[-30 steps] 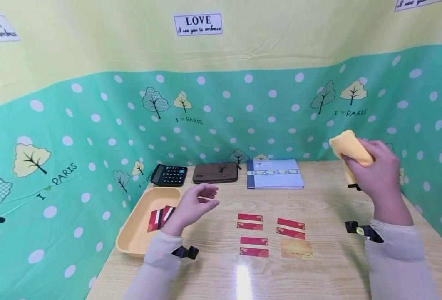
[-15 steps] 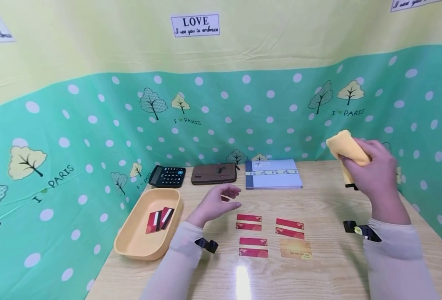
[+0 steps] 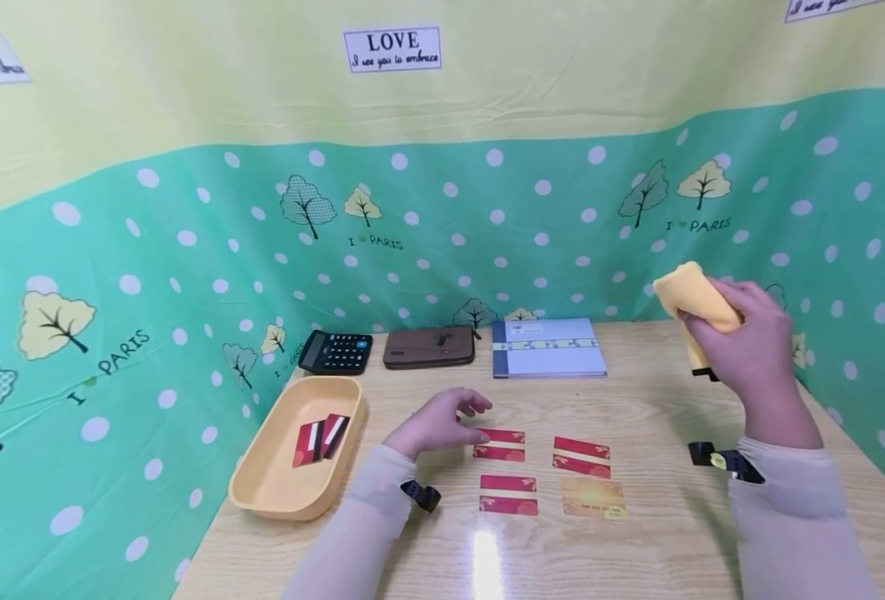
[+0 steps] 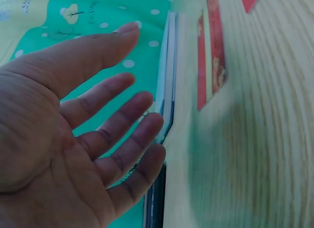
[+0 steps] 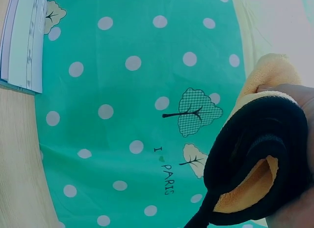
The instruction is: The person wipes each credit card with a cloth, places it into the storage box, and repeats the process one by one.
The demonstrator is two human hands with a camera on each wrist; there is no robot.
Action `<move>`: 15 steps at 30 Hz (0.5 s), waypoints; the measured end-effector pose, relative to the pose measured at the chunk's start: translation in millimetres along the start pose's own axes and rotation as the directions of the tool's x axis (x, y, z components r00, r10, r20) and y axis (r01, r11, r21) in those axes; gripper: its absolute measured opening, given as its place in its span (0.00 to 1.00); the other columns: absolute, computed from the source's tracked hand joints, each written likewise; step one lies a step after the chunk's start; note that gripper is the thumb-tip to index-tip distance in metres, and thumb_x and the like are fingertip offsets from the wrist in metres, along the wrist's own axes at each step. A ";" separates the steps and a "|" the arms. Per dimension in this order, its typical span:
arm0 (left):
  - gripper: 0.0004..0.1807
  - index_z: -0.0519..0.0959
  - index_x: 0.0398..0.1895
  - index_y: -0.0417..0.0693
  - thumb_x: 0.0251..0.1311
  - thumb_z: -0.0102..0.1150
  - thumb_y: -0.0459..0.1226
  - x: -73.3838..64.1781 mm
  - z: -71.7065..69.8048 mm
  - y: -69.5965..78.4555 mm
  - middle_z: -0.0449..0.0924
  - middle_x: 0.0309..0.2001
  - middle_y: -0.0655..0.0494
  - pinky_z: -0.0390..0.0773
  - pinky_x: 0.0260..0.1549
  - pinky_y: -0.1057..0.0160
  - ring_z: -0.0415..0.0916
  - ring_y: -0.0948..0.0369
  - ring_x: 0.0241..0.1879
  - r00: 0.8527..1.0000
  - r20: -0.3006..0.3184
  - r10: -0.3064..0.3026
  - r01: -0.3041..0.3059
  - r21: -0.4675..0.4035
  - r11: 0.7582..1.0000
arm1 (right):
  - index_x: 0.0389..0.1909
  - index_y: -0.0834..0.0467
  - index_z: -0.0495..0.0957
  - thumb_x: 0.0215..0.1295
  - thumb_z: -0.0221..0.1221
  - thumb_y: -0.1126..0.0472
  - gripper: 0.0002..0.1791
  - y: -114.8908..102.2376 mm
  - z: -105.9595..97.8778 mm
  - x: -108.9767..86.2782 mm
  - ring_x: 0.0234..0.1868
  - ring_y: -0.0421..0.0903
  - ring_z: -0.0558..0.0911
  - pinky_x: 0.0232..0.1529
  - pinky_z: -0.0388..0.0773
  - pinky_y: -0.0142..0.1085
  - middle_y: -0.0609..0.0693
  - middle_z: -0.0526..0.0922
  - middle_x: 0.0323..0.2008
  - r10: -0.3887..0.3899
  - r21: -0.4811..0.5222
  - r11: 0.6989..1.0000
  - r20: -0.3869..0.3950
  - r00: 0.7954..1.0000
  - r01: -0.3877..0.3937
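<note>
Right hand full of yellow cloth, left hand hovering by the cards

OK so your two hands are well apart right now. Your right hand (image 3: 757,342) has its fingers and thumb clamped around a folded yellow cloth (image 3: 701,298), held up off the worktop (image 3: 660,562) over toward the far right corner. Your right wrist cam shows the cloth's thick black trim (image 5: 260,134) bent into a loop.

Your left hand (image 3: 438,423) has loosely bent fingers, thumb spread away from them, palm bare in its wrist view. It's hovering over the middle of the worktop, nearest the far-left red card (image 3: 501,452). From the head cam your thumb overlaps that card's left end, but the wrist view shows a gap.

You've got four cards laid flat in two rows: that one, a slightly skewed far-right red card (image 3: 582,457), a near-left red card (image 3: 508,495) and a gold card (image 3: 593,498) just beside it, on its right.

Along the left edge sits a peach tray (image 3: 258,487) with two red-and-black cards (image 3: 309,443) overlapping inside. Lined up at the far edge, from the far left corner inward: calculator (image 3: 336,352), brown wallet (image 3: 428,347), pale blue notebook (image 3: 551,360).
</note>
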State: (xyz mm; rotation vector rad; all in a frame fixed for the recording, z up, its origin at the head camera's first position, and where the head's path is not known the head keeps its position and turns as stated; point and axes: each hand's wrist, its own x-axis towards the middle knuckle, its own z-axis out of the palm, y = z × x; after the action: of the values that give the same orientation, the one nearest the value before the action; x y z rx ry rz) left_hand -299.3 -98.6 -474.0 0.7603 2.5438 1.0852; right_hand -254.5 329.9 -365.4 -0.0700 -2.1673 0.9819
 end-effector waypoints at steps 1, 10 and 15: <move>0.30 0.81 0.62 0.49 0.56 0.80 0.41 0.2 0.5 -0.2 0.82 0.60 0.52 0.80 0.61 0.52 0.78 0.53 0.58 1.000 0.005 -0.004 0.004 0.007 1.000 | 0.63 0.54 0.84 0.61 0.74 0.62 0.28 0.2 -0.1 0.1 0.40 0.34 0.70 0.34 0.67 0.28 0.43 0.79 0.51 0.001 0.001 1.000 -0.001 1.000 -0.001; 0.33 0.82 0.61 0.51 0.50 0.84 0.44 3.1 9.5 -8.1 0.82 0.55 0.57 0.79 0.61 0.54 0.77 0.56 0.56 0.998 0.032 -0.059 0.057 0.052 0.997 | 0.63 0.53 0.84 0.61 0.75 0.60 0.28 0.4 -0.3 0.1 0.41 0.32 0.70 0.33 0.66 0.29 0.43 0.79 0.50 -0.007 -0.009 1.000 -0.001 1.000 0.007; 0.33 0.83 0.60 0.54 0.48 0.85 0.43 1.3 13.5 -9.2 0.80 0.53 0.60 0.79 0.61 0.54 0.77 0.58 0.54 0.994 0.048 -0.097 0.094 0.068 0.993 | 0.63 0.53 0.84 0.61 0.75 0.60 0.28 -0.2 0.1 -0.5 0.40 0.33 0.70 0.33 0.66 0.29 0.46 0.80 0.51 -0.013 -0.012 1.000 0.002 1.000 0.013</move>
State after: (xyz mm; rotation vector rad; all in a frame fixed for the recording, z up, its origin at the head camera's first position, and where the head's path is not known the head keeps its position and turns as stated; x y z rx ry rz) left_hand -297.8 -95.4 -490.0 0.6660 2.5549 0.9450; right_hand -254.2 329.6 -365.6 -0.0599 -2.1730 0.9622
